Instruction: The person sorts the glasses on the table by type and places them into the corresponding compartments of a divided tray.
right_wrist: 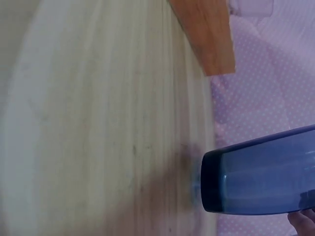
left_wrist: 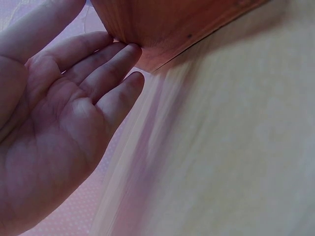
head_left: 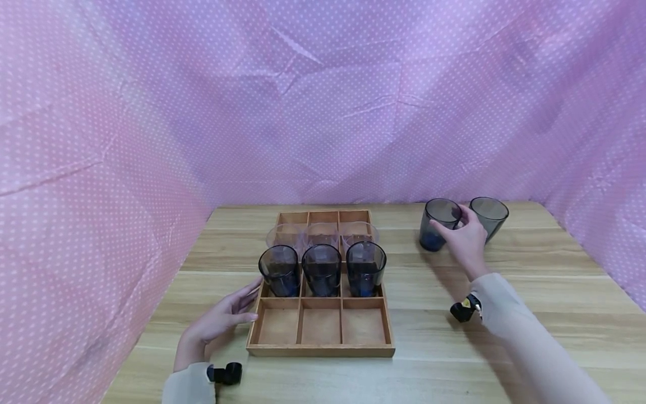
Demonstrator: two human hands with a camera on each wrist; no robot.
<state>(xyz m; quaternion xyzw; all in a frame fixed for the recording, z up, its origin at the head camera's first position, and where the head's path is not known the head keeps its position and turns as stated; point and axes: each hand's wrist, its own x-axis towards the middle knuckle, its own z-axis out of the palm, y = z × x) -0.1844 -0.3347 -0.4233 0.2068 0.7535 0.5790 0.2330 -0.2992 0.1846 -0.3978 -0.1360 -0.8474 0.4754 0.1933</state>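
My right hand grips a dark tinted glass near its rim, thumb on one side and fingers on the other. The glass is upright at the back right; the right wrist view shows its thick base close to the tabletop, and I cannot tell whether they touch. My left hand rests against the left side of a wooden divided tray, its fingers extended along the wall. Across the tray's middle row stand three dark glasses, with three clear cups in a row behind them.
Another dark glass stands behind and right of my right hand, partly covered by it. Three front compartments of the tray show bare bottoms. The wooden table ends at a pink dotted cloth at the back and sides.
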